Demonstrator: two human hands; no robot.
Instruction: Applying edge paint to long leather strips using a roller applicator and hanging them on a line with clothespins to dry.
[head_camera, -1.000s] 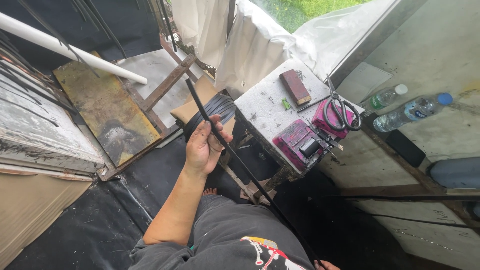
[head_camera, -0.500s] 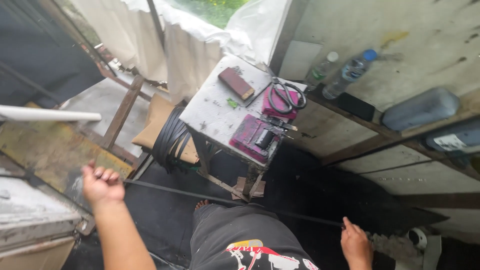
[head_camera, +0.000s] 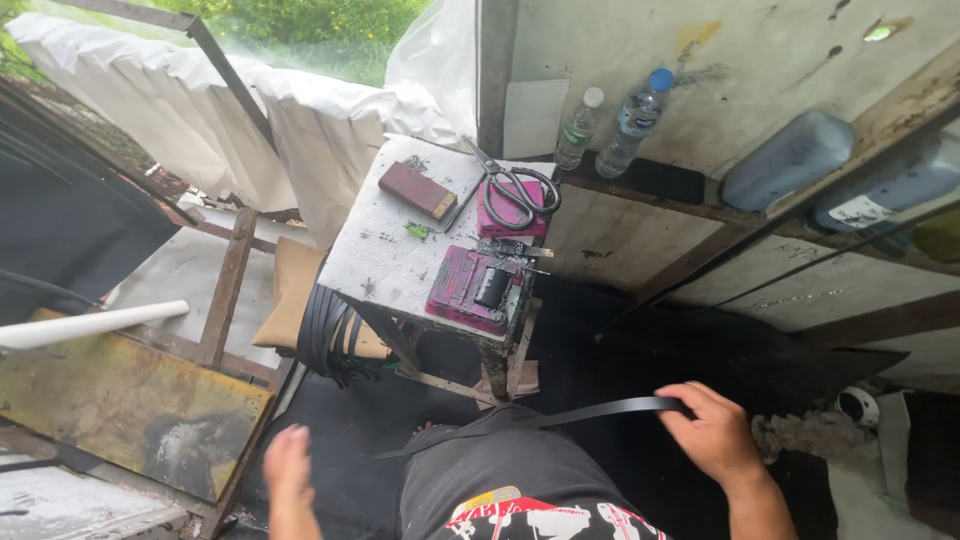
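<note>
the black strap (head_camera: 590, 411) is what i watch first – a long, flat, narrow band that runs from my right hand (head_camera: 712, 432) leftward and downward across my lap, its far end trailing toward the dark floor near my left hand (head_camera: 287, 466). it sags along its length and lies flat against my dark shirt, so i judge it light and limp lengthwise, with some spring across its width, like plastic or rubber banding. its surface looks smooth, so i expect it to slide through a loose pinch. the best hold seems to be flat between thumb and fingers close to an end, where the right hand has it now.

my right hand is closed over the strap's upper end, fingers curled on top. my left hand is blurred and held open, palm down, holding nothing, near the strap's lower end but apart from it.

further out, a coil of similar black strap (head_camera: 328, 338) hangs beside a small white-topped table (head_camera: 390, 262). on that table lie black-handled scissors (head_camera: 520, 185), a brown block (head_camera: 417, 189) and a magenta-stained tool (head_camera: 478, 289) – the exact kind i cannot tell. behind, a ledge holds two plastic bottles (head_camera: 608, 125) and grey jugs (head_camera: 788, 160). a white pipe (head_camera: 90, 324) lies at the left over a rusty panel (head_camera: 120, 410).
</note>
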